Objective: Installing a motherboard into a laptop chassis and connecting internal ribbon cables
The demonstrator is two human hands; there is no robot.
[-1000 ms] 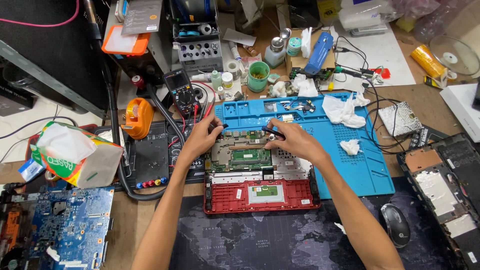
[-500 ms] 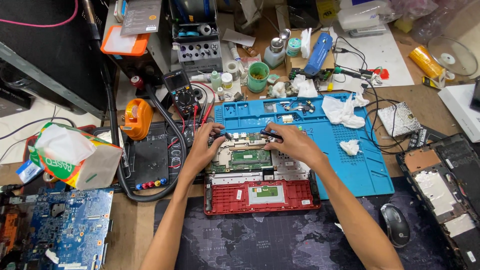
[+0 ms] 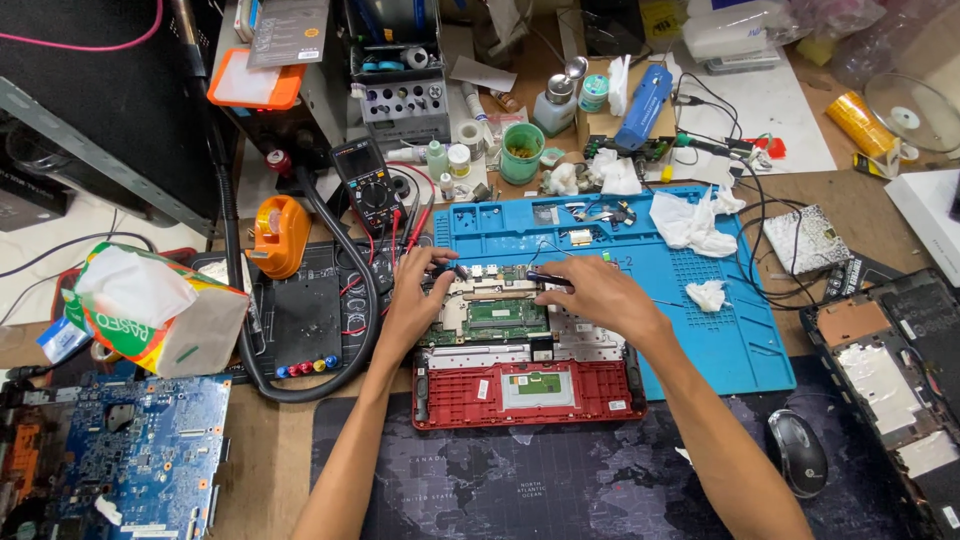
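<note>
**Motherboard work inside the red laptop base: steady the board, keep the tool tip low**

Motherboard point(image 3: 497, 312) sits exposed in the upper half of the red laptop base point(image 3: 528, 388), which lies partly on the blue repair mat point(image 3: 640, 300) and partly on the dark map-print desk mat point(image 3: 560, 480). Your left hand point(image 3: 418, 300) rests at the board's upper left corner, its fingers point(image 3: 440, 268) pinched together on a small dark part there; what that part is cannot be made out. Your right hand point(image 3: 598, 298) lies over the board's right side, fingers closed around a slim dark tool point(image 3: 548, 280) whose tip points left along the board's top edge.

To do this well, keep the heel of your right hand planted on the base so the tip moves only from the fingers. Hold the tool shallow, nearly flat to the board, so a slip slides rather than digs in. Let the left hand brace, not pull.

Both forearms come in from the bottom edge, converging on the board, wrists low and slightly bent inward. The multimeter point(image 3: 368, 186) and its leads lie just beyond your left hand; mind them.
</note>
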